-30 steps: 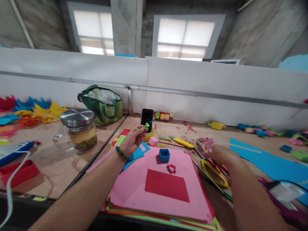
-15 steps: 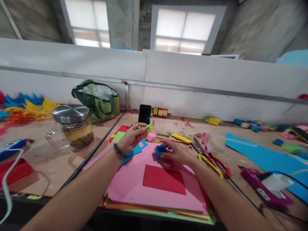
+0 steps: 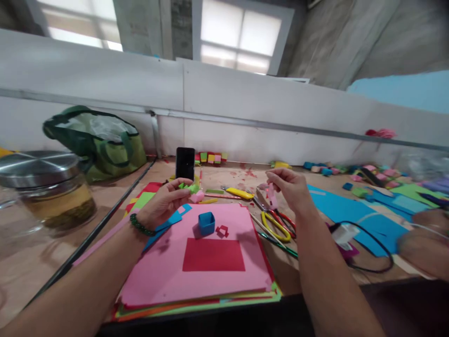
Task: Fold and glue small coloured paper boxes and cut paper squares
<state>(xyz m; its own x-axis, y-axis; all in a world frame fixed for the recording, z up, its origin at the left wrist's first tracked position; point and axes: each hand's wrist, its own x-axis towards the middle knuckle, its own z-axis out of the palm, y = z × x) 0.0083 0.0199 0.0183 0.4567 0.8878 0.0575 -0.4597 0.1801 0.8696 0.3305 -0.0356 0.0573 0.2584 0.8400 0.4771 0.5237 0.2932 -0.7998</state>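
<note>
My left hand [image 3: 170,201] pinches a small green paper piece [image 3: 191,188] above the back left of the pink paper stack [image 3: 157,281]. Over at the right, my right hand [image 3: 289,187] has its fingers closed at the top of a pink glue gun [image 3: 271,196]; the grip is partly hidden. An open blue paper box [image 3: 206,223] stands on the stack, with a small red paper piece [image 3: 222,230] beside it. In front of them lies a red paper rectangle [image 3: 213,255]. Near the left hand is a pink block [image 3: 197,196].
Scissors [image 3: 275,227] and a yellow cutter [image 3: 239,193] lie right of the stack. A phone [image 3: 185,164] stands behind. A glass mug [image 3: 56,201] and green bag [image 3: 119,157] are left. Another person's hand [image 3: 426,243] is at the right edge.
My right hand has left the blue box and moved right to the glue gun. The box now stands on the pink paper. The view has turned right, and the other person's hand has appeared.
</note>
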